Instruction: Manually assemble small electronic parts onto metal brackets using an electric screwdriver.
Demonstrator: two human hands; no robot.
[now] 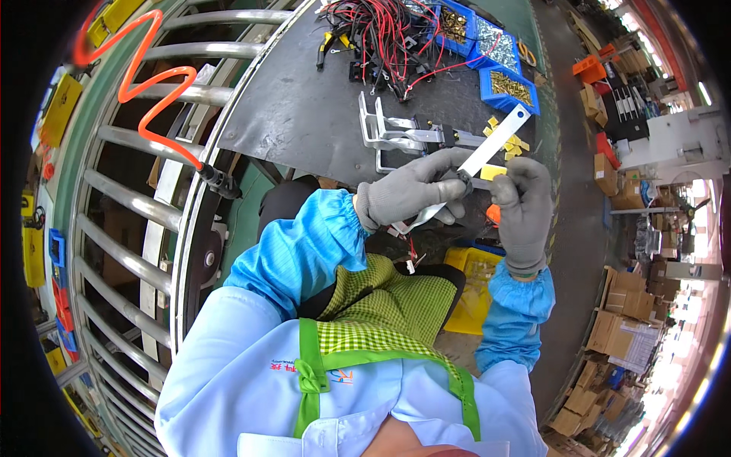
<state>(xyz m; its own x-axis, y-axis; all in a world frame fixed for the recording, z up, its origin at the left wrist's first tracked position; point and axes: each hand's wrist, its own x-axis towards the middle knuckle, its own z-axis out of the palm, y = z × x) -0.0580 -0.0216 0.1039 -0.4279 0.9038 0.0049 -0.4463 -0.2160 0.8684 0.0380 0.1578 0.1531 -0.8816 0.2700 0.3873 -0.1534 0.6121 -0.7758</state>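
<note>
My left hand [411, 186], in a grey glove, is closed around a long flat silver metal strip [496, 142]. The strip slants up to the right, with a hole near its far end. A small dark part [466, 177] shows at the fingertips, against the strip. My right hand [525, 213], also gloved, is curled in a pinch just right of it; what its fingers hold is mostly hidden. A yellow piece [493, 173] shows by those fingertips; I cannot tell whether they touch it. Beyond my left hand, bent metal brackets [373, 126] lie on the dark table [293, 103].
Red and black wires [381, 38] are heaped at the back, beside yellow-handled pliers [326, 47]. Blue bins [509, 100] of screws stand at the right, with small yellow pieces [518, 143] nearby. A yellow bin [468, 305] sits below my hands. An orange coiled hose [148, 114] hangs left over metal rollers [137, 202].
</note>
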